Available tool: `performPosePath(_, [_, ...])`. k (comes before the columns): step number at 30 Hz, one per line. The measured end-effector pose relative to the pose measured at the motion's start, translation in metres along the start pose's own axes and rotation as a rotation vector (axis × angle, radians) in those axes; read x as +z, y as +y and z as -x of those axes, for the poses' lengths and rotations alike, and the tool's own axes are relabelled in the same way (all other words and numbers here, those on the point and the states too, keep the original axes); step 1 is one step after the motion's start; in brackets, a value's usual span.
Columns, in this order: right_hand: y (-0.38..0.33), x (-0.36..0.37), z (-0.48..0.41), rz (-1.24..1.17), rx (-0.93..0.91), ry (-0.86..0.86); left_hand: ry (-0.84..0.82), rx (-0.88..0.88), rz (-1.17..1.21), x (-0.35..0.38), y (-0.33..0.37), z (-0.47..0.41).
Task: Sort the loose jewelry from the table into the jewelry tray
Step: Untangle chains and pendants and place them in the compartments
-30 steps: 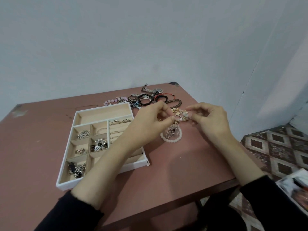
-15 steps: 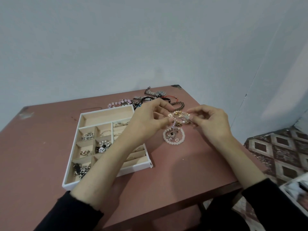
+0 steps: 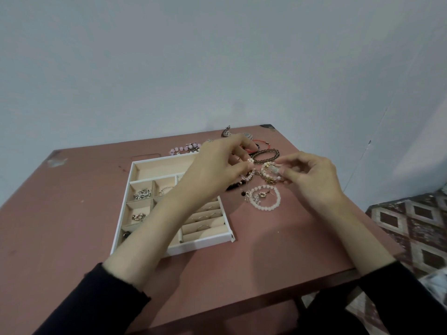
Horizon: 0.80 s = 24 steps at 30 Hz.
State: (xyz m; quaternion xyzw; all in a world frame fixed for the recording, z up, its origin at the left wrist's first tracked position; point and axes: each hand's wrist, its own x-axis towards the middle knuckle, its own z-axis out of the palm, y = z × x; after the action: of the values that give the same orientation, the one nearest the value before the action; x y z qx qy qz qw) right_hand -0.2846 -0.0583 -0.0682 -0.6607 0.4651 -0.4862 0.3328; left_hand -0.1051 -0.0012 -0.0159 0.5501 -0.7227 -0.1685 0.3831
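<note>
Fingers of the left hand (image 3: 217, 170) pinch a strand of clear and pearl beads (image 3: 249, 174), and the right hand (image 3: 312, 182) pinches a gold chain with pink beads (image 3: 269, 171). Both grips are closed on this one tangle, held just above the tabletop (image 3: 242, 267), right of the jewelry tray (image 3: 200, 243). Half a second ago the tangle was a tight lump between the fingertips; now it is drawn out sideways, and a dark beaded strand (image 3: 233, 187) shows just below the left hand. The white bead bracelet (image 3: 278, 201) lies on the tabletop under the hands as before, small charms inside its ring. Beyond the hands, a brown chain bracelet (image 3: 266, 154), a red cord (image 3: 260, 142) and a pink bead bracelet (image 3: 179, 149) stay loose near the far edge. The tray's small compartments hold silver and gold pieces, and the left forearm crosses over it.
</note>
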Motion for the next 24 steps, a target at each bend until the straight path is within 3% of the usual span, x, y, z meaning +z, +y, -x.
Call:
performPosePath(12, [-0.002, 0.0, 0.007, 0.077, -0.005, -0.078, -0.324, 0.084, -0.342, 0.0, 0.01, -0.028])
performPosePath(19, [-0.004, 0.004, 0.012, 0.378, -0.171, -0.178, -0.291, 0.092, -0.318, 0.006, 0.008, -0.03])
performPosePath(24, [-0.009, 0.009, 0.014, 0.322, -0.217, -0.234, -0.185, 0.071, -0.256, 0.003, 0.005, -0.032])
